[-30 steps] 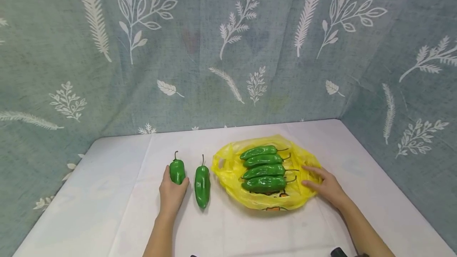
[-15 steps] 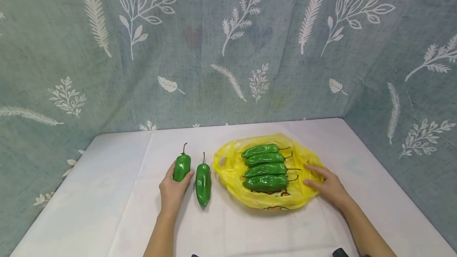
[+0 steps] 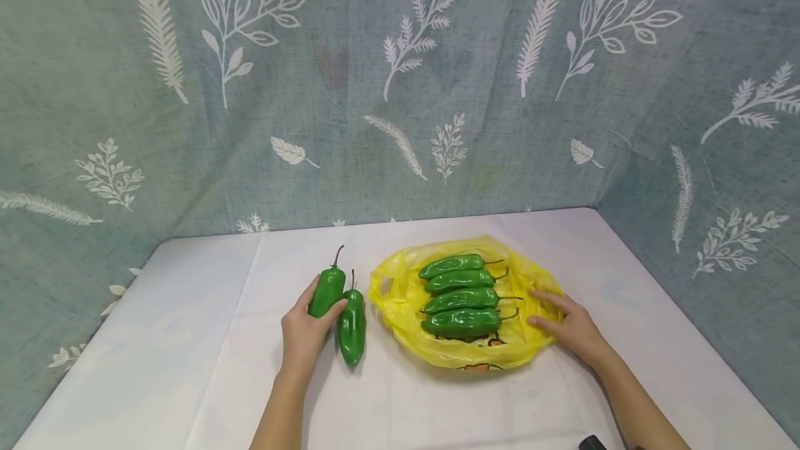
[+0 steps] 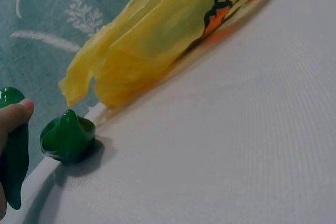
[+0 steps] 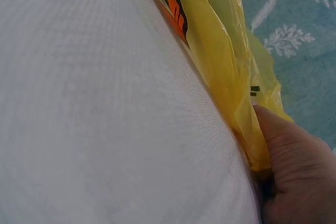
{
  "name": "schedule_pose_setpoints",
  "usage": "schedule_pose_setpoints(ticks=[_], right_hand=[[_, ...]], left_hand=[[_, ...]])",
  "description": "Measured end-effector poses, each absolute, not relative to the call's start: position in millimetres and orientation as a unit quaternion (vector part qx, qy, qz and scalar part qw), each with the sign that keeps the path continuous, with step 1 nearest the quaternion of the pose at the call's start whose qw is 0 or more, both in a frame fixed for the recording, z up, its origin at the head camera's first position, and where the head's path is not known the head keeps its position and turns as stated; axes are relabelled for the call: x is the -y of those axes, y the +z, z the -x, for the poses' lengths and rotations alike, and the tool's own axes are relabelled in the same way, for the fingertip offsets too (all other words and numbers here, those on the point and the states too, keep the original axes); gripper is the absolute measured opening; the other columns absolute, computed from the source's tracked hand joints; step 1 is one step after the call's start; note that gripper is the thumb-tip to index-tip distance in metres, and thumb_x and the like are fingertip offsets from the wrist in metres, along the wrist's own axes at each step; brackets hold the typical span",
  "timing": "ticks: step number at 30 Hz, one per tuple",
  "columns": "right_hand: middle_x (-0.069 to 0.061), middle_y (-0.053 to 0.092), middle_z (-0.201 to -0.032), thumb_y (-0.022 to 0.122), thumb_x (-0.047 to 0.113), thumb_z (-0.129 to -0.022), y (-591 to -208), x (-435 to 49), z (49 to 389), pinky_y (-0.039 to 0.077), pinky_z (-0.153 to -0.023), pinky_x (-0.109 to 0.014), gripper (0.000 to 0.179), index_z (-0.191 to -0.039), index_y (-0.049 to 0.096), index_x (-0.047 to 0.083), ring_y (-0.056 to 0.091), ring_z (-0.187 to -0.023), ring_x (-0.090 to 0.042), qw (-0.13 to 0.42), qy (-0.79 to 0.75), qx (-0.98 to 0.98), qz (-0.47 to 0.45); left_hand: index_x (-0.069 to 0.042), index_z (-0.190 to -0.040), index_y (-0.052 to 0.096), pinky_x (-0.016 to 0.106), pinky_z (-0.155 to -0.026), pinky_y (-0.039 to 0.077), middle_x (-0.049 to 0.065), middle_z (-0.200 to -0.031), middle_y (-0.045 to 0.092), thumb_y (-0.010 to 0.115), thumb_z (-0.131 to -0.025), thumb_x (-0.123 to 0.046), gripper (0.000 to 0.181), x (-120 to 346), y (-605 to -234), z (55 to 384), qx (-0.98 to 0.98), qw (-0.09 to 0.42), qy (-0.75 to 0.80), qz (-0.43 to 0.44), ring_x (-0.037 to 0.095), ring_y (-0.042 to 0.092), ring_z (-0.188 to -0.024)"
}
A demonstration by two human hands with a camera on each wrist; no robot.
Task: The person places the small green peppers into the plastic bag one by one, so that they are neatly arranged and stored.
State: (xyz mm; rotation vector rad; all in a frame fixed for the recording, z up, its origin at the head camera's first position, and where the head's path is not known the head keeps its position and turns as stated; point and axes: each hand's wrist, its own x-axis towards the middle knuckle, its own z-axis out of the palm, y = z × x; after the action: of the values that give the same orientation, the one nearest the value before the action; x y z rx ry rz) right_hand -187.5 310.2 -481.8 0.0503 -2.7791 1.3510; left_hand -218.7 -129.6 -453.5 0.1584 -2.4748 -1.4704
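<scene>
In the head view my left hand (image 3: 304, 334) pinches a glossy green pepper (image 3: 328, 290) between thumb and fingers, its stem tilted up and right. A second green pepper (image 3: 352, 328) lies close beside it on the white cloth, stem away from me. The left wrist view shows the lying pepper (image 4: 68, 136) end-on, right of the held pepper (image 4: 13, 166). My right hand (image 3: 578, 332) rests at the right rim of a yellow plastic bag (image 3: 400, 318), fingers loosely extended over it. Several green peppers (image 3: 462, 298) lie in a stack of rows on the bag, stems right.
A white cloth (image 3: 450, 412) covers the table. Behind it and at both sides hangs a grey-green curtain (image 3: 350, 179) with white leaf prints. A small black object (image 3: 590, 442) pokes in at the bottom edge, by the right forearm.
My left hand has shifted the held pepper rightward, tilting its stem right, until it is close to the lying pepper. The right hand and the bag have stayed put.
</scene>
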Motion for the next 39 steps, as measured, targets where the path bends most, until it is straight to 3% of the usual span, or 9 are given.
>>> schedule_pose_setpoints(ticks=[10, 19, 29, 39], right_hand=[[-0.022, 0.042, -0.142, 0.07, 0.038, -0.084, -479.6, -308.5, 186.8, 0.02, -0.108, -0.063, 0.062, -0.134, 0.053, 0.007, 0.027, -0.135, -0.045, 0.027, 0.43, 0.902, -0.018], [-0.021, 0.044, -0.141, 0.071, 0.035, -0.084, -478.0, -308.9, 186.4, 0.02, -0.108, -0.063, 0.059, -0.134, 0.053, 0.008, 0.027, -0.135, -0.044, 0.03, 0.432, 0.901, -0.023], [-0.022, 0.042, -0.142, 0.07, 0.035, -0.084, -480.2, -309.3, 185.1, 0.02, -0.108, -0.064, 0.06, -0.135, 0.052, 0.007, 0.028, -0.135, -0.045, 0.027, 0.434, 0.9, -0.019], [-0.022, 0.042, -0.142, 0.07, 0.035, -0.085, -477.9, -308.1, 185.9, 0.02, -0.108, -0.063, 0.06, -0.134, 0.052, 0.007, 0.027, -0.135, -0.044, 0.027, 0.431, 0.902, -0.018]], left_hand=[[-0.014, -0.142, 0.045, 0.048, -0.096, 0.046, 0.018, -0.137, 0.051, 0.078, -0.078, -0.032, 0.075, 118.2, -439.8, 222.0, 0.853, 0.108, -0.511, -0.019, 0.035, 0.053, -0.118], [-0.018, -0.143, 0.044, 0.045, -0.089, 0.052, 0.017, -0.134, 0.053, 0.077, -0.079, -0.034, 0.074, 106.8, -430.8, 228.7, 0.85, 0.087, -0.519, 0.0, 0.031, 0.056, -0.112], [-0.016, -0.138, 0.05, 0.042, -0.078, 0.056, 0.014, -0.128, 0.06, 0.079, -0.077, -0.03, 0.069, 87.9, -419.9, 238.7, 0.862, 0.137, -0.486, 0.05, 0.028, 0.063, -0.099], [-0.01, -0.131, 0.058, 0.043, -0.078, 0.055, 0.014, -0.123, 0.063, 0.081, -0.074, -0.024, 0.063, 64.1, -414.2, 249.5, 0.869, 0.141, -0.457, 0.127, 0.029, 0.063, -0.097]])
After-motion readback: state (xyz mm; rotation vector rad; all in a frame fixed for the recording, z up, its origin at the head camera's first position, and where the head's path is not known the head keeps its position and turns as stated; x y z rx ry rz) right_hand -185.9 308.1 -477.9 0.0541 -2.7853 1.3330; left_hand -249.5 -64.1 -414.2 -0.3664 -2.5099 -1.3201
